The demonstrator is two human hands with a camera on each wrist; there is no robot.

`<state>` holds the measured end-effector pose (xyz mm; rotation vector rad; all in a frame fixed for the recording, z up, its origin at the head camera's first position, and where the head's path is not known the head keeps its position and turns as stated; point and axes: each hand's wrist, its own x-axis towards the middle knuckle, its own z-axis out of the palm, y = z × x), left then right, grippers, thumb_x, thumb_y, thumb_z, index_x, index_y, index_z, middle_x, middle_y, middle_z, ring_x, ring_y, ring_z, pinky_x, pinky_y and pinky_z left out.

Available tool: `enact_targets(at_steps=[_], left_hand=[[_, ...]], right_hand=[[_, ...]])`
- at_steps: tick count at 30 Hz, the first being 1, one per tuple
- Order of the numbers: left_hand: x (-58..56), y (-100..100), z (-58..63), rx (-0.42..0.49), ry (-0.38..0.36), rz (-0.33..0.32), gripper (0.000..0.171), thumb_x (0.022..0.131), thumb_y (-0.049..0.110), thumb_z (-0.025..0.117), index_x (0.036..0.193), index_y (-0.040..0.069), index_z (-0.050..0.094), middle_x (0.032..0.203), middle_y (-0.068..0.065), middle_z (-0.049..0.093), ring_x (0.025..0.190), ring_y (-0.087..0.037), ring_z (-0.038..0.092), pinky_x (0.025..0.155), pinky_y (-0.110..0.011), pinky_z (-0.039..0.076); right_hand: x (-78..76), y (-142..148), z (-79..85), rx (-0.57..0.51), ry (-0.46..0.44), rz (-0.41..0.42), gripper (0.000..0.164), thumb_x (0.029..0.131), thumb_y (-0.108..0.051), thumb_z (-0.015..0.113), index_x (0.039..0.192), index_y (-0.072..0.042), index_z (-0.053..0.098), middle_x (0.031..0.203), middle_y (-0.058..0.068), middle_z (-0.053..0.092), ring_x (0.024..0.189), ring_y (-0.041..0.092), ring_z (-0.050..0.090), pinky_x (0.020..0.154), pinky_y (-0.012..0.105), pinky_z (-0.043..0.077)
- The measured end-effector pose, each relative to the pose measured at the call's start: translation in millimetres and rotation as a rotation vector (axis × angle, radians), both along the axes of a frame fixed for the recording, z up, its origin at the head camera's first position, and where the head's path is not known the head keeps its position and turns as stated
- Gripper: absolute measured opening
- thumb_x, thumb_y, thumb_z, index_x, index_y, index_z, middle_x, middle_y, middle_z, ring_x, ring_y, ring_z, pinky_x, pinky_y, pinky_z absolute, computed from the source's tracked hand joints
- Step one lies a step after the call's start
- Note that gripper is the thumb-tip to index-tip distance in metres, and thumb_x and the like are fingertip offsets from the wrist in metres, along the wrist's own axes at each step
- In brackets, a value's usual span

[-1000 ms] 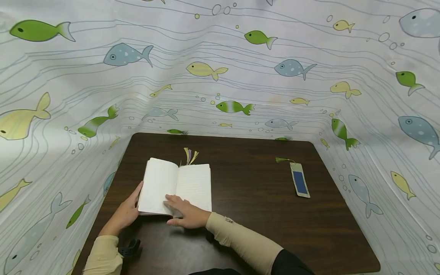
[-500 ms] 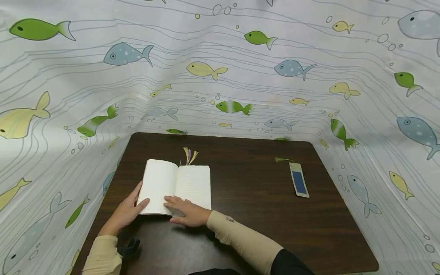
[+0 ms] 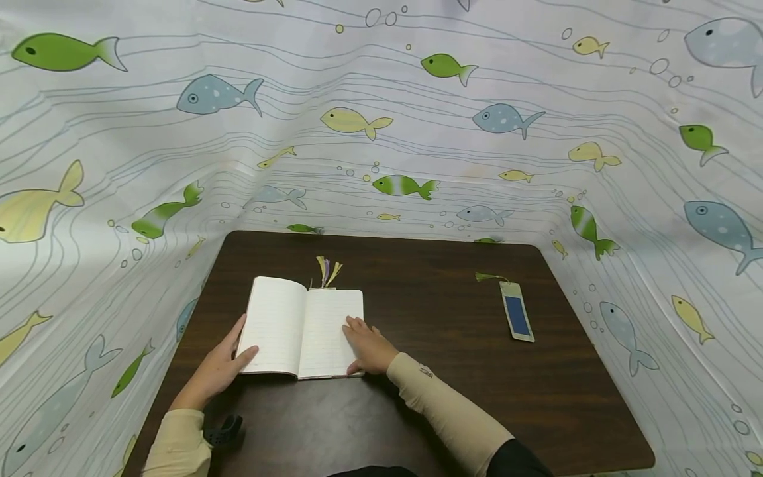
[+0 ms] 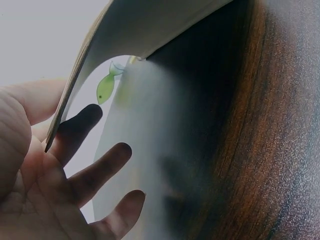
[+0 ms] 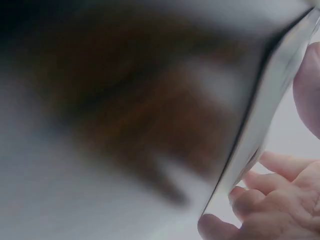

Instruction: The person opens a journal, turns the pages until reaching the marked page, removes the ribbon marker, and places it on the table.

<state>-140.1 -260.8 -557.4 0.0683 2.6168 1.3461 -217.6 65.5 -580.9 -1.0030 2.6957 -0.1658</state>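
An open notebook (image 3: 274, 324) with a blank left page and a lined right page lies at the left of the table. My left hand (image 3: 214, 371) holds its left side, thumb on top of the page near the lower corner and the fingers at the outer edge. In the left wrist view the notebook's edge (image 4: 75, 75) sits between thumb and fingers. My right hand (image 3: 371, 350) rests with relaxed fingers on the right page's outer edge, thumb at the lower corner. In the right wrist view the fingers (image 5: 260, 197) lie along the notebook's edge.
Bookmark tassels (image 3: 325, 270), yellow and purple, stick out past the notebook's top. At the right of the dark wooden table (image 3: 435, 331) lies a bookmark (image 3: 516, 311) with a blue panel and a green tassel. A fish-patterned curtain (image 3: 381, 146) surrounds the table.
My right hand has slid right, from the notebook's middle to the right page's outer edge. My left thumb has come over onto the left page.
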Motion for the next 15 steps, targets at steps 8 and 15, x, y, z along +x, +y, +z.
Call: enact_targets(at_steps=[8, 15], left_hand=[[-0.3, 0.7, 0.9, -0.018, -0.009, 0.003, 0.086, 0.099, 0.043, 0.050, 0.155, 0.020, -0.010, 0.157, -0.029, 0.008, 0.138, -0.055, 0.020, 0.102, -0.069, 0.028], [-0.8, 1.5, 1.5, -0.025, -0.001, 0.003, 0.086, 0.099, 0.042, 0.051, 0.156, 0.018, -0.009, 0.158, -0.028, 0.007, 0.138, -0.055, 0.019, 0.102, -0.069, 0.027]], right_hand=[[0.6, 6.9, 5.0, 0.012, 0.074, -0.005, 0.095, 0.074, -0.052, 0.073, 0.150, -0.009, 0.035, 0.159, 0.007, 0.026, 0.146, 0.022, 0.025, 0.106, 0.058, 0.037], [-0.2, 4.5, 0.3, 0.015, 0.211, -0.084, 0.098, 0.072, -0.057, 0.073, 0.148, -0.006, 0.037, 0.154, 0.011, 0.034, 0.142, 0.027, 0.034, 0.104, 0.056, 0.040]])
